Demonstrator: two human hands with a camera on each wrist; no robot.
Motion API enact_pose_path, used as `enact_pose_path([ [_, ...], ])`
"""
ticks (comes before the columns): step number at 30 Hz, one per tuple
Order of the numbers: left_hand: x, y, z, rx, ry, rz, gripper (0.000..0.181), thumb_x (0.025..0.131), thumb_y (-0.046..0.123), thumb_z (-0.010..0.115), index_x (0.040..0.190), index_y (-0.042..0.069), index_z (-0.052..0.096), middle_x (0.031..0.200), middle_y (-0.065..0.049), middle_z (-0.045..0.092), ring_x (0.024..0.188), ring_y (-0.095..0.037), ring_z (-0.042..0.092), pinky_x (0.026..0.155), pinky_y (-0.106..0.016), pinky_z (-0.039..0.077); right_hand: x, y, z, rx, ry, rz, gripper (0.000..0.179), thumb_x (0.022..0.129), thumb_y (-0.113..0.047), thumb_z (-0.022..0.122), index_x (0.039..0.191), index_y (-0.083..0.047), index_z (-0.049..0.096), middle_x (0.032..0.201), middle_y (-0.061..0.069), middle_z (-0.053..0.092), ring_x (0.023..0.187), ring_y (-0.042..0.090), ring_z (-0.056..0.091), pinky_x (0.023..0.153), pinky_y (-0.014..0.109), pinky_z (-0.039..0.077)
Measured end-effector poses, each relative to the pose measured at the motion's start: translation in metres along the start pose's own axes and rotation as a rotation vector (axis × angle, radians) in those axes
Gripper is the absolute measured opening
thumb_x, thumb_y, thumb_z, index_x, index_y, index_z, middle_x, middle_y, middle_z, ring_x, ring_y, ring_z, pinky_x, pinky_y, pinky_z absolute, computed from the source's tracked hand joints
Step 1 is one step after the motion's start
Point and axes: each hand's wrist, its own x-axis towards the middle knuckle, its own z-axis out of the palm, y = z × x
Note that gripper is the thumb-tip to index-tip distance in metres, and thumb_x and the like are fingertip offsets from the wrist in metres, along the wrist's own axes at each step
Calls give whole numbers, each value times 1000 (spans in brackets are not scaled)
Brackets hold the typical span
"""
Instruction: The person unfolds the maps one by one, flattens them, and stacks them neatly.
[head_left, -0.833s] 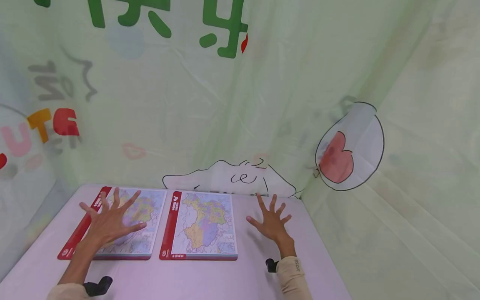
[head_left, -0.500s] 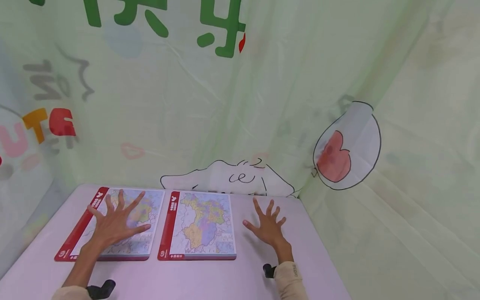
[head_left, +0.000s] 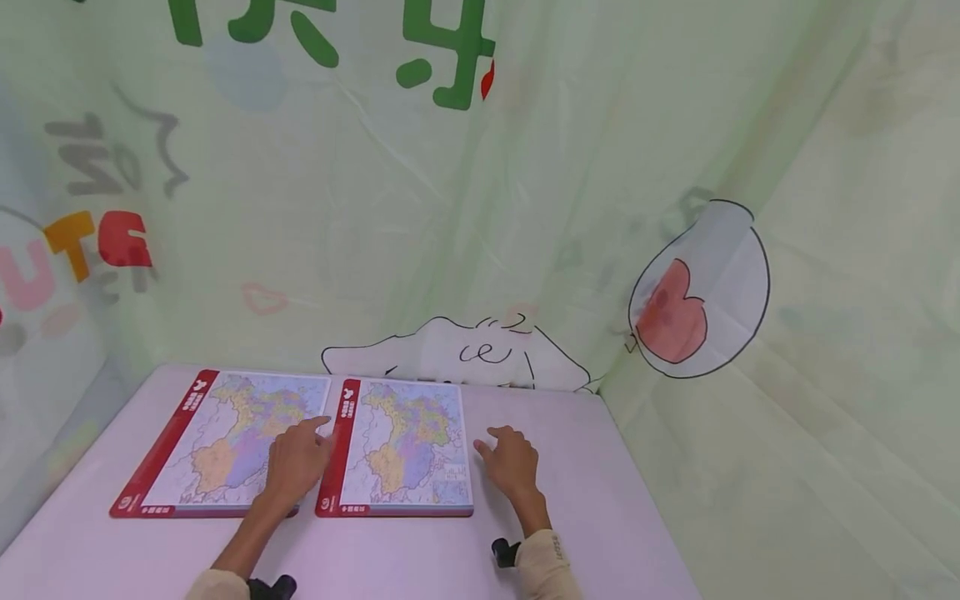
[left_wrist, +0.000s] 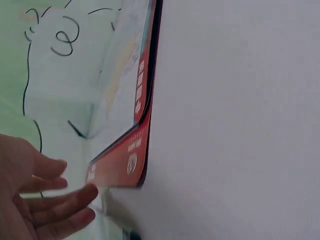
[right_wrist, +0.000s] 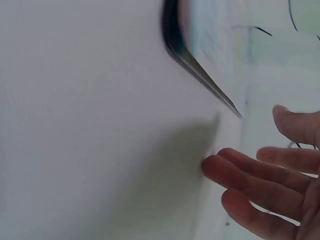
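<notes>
Two flat map boards with a red strip down one side lie side by side on the table. My left hand [head_left: 298,457] is over the right edge of the left map board [head_left: 225,446], beside the red strip of the right map board [head_left: 405,446]. In the left wrist view its fingers [left_wrist: 65,210] are loosely bent near the red corner, with a gap between them and the thumb. My right hand [head_left: 512,465] stands just right of the right map board. The right wrist view shows its relaxed fingers [right_wrist: 250,180] apart from the board's edge [right_wrist: 200,75]. Neither hand holds anything.
The boards lie on a pale pinkish table [head_left: 390,562]. Behind it hangs a light green printed curtain [head_left: 450,225], which also encloses the right side. A black wrist mount [head_left: 273,588] sits on the left forearm, another black mount [head_left: 505,552] on the right.
Both hands were spread wide, the left above the left map board. The left has moved right to the space between the boards, the right slightly left. Their fingers have drawn in. The boards stay put.
</notes>
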Motion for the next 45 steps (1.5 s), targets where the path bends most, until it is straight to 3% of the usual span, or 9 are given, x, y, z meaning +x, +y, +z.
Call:
enact_pose_path([
  [3, -8, 15, 11, 6, -34, -62, 48, 93, 18, 68, 134, -4, 58, 105, -24, 71, 82, -31, 66, 66, -39, 53, -2, -7, 15, 53, -24, 45, 47, 88, -37, 75, 125, -8, 70, 111, 12, 75, 105, 33, 70, 88, 52, 52],
  [6, -14, 29, 18, 35, -54, -93, 48, 89, 13, 70, 129, -8, 56, 105, -28, 63, 90, -39, 58, 75, -49, 53, -4, -13, 25, 143, -68, 66, 50, 87, -32, 77, 128, -4, 68, 94, 8, 75, 84, 24, 69, 76, 42, 54],
  [10, -16, 37, 25, 32, -46, -120, 41, 87, 8, 68, 122, -9, 54, 103, -30, 56, 94, -45, 51, 79, -54, 50, -6, -22, 29, 254, -92, 111, 52, 85, -22, 80, 129, 1, 65, 76, 4, 67, 64, 14, 58, 58, 28, 47],
  [15, -11, 30, 34, -69, -23, -182, 38, 91, 9, 65, 120, -12, 54, 103, -29, 58, 94, -44, 53, 81, -52, 47, -12, -33, 26, 315, -40, 196, 44, 80, -9, 83, 122, -1, 71, 79, 5, 63, 65, 14, 54, 56, 24, 43],
  [21, -1, 12, 41, -214, 27, -233, 36, 92, 7, 66, 120, -12, 56, 110, -30, 66, 96, -45, 67, 83, -54, 57, -12, -33, 26, 423, 30, 289, 42, 73, 0, 85, 114, -4, 75, 80, 8, 63, 68, 18, 55, 58, 26, 45],
  [28, 8, 10, 31, -319, 13, -270, 32, 90, 3, 66, 120, -6, 60, 111, -28, 68, 97, -41, 70, 74, -45, 61, -5, -24, 35, 595, 50, 438, 40, 72, 1, 85, 109, -15, 79, 84, 8, 68, 77, 21, 60, 67, 27, 49],
  [32, 14, 9, 24, -305, 16, -243, 32, 87, 0, 68, 118, -4, 63, 106, -26, 70, 91, -36, 70, 67, -37, 58, 1, -22, 34, 633, 87, 458, 41, 70, 1, 85, 106, -19, 81, 83, 7, 69, 78, 21, 60, 69, 29, 45],
  [39, 19, 9, 13, -219, 103, -118, 28, 85, -1, 67, 113, -4, 65, 102, -26, 72, 90, -38, 71, 78, -51, 55, 9, -27, 7, 560, 164, 446, 39, 74, 1, 82, 108, -19, 80, 83, 6, 67, 78, 23, 59, 70, 33, 37],
  [45, 20, 2, 7, -155, 143, -85, 28, 85, 1, 65, 113, -3, 65, 103, -25, 73, 90, -39, 72, 78, -52, 54, 13, -17, -8, 543, 172, 471, 39, 76, 0, 80, 111, -19, 79, 84, 7, 66, 81, 24, 57, 71, 34, 36],
])
